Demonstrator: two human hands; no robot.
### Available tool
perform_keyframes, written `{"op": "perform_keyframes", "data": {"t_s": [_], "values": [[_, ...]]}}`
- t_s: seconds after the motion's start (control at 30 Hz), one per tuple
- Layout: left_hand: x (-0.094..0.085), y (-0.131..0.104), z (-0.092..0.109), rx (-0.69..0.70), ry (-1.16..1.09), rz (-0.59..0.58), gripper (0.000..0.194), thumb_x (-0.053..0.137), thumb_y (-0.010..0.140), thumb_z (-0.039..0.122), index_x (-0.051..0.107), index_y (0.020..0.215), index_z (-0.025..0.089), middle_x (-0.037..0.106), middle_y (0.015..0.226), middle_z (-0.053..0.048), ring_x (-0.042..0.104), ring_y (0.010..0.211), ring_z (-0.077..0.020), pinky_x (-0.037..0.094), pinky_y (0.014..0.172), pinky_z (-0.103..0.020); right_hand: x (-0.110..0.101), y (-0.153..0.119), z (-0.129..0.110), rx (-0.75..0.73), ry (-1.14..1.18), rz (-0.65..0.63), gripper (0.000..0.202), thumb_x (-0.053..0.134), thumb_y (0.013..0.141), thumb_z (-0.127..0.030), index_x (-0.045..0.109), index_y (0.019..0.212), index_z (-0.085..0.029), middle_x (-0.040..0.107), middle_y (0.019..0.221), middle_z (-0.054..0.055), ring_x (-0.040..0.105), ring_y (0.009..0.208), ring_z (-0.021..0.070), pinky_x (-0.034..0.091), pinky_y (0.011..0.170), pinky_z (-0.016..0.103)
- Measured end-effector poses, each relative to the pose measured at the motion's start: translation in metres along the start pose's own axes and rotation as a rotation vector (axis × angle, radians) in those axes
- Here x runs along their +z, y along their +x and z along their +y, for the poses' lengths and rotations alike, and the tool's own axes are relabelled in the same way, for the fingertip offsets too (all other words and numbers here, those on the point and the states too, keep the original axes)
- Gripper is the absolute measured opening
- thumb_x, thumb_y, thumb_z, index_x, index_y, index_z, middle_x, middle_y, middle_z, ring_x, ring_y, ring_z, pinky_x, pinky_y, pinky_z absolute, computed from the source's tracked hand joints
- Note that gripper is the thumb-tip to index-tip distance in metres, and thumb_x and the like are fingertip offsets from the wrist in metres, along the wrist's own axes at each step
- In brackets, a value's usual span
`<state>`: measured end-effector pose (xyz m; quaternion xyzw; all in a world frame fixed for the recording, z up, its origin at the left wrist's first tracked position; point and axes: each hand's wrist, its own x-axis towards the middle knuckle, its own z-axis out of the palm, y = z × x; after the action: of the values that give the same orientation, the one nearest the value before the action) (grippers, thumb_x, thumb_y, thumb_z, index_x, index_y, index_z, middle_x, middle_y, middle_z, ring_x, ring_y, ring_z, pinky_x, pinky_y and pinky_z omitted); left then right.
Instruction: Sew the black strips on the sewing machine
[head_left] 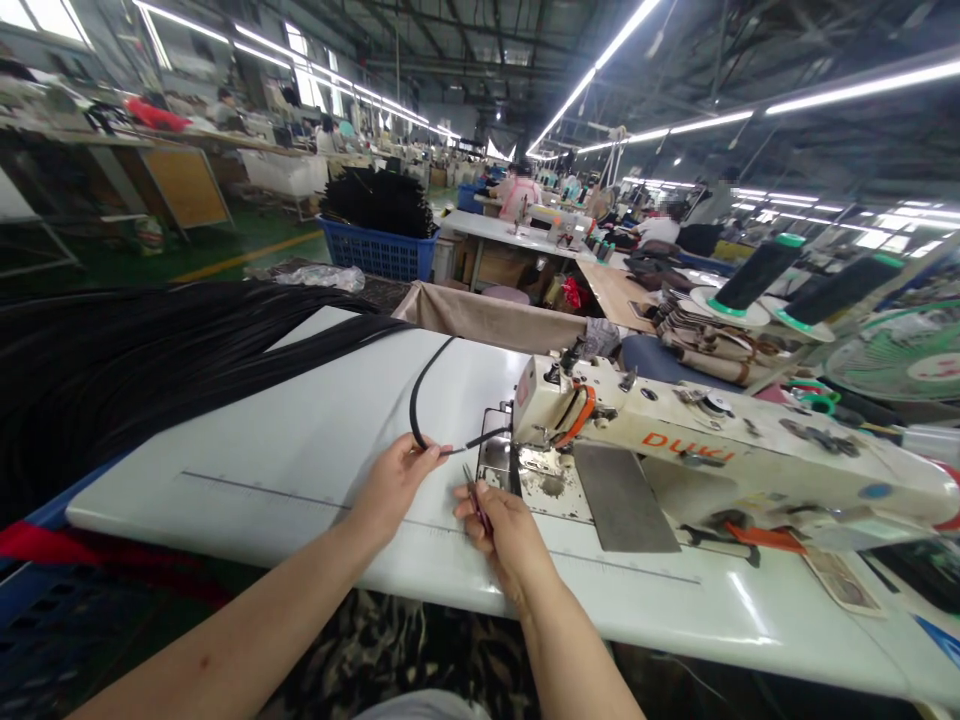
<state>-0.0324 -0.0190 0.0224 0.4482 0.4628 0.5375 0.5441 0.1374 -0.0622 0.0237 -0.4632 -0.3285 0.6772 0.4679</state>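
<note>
My left hand (391, 482) pinches a thin black strip (415, 398) near its end, left of the needle area. The strip curves back across the white table towards a large bundle of black strips (300, 350). Another short black piece (486, 436) runs under the head of the sewing machine (622, 415), with a small gap between it and the held end. In my right hand (506, 530) is a small pair of thread snips (475, 490), blades pointing up at that gap. Whether the snips touch the strip I cannot make out.
A blue basket (379, 248) heaped with black pieces stands beyond the table. Thread cones (757, 275) and a green fan (900, 350) are at the right. A beige cloth-lined bin (487, 315) borders the table's far edge. Other people work at machines farther back.
</note>
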Motion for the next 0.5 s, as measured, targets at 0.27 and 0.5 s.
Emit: {"op": "perform_keyframes", "data": {"t_s": [0.27,0.5], "values": [[-0.027,-0.03,0.0,0.045,0.104,-0.005,0.042,0.072,0.084,0.06,0.062,0.098,0.022,0.076,0.116,-0.01,0.07,0.118,-0.026,0.054,0.106,-0.04,0.012,0.02,-0.003,0.017,-0.068,-0.112,0.058,0.077,0.073,-0.067,0.068,0.087,-0.012,0.055,0.068,0.0,0.028,0.049,0.004,0.011,0.045,0.02],[-0.046,-0.041,0.011,0.013,0.193,0.026,0.043,0.07,0.083,0.063,0.064,0.095,0.023,0.077,0.11,-0.01,0.071,0.112,-0.0268,0.055,0.102,-0.039,0.012,0.014,-0.004,-0.068,-0.268,-0.108,0.047,0.068,0.082,-0.064,0.061,0.084,-0.017,0.048,0.066,-0.005,0.032,0.051,0.0077,0.022,0.05,0.023]]}}
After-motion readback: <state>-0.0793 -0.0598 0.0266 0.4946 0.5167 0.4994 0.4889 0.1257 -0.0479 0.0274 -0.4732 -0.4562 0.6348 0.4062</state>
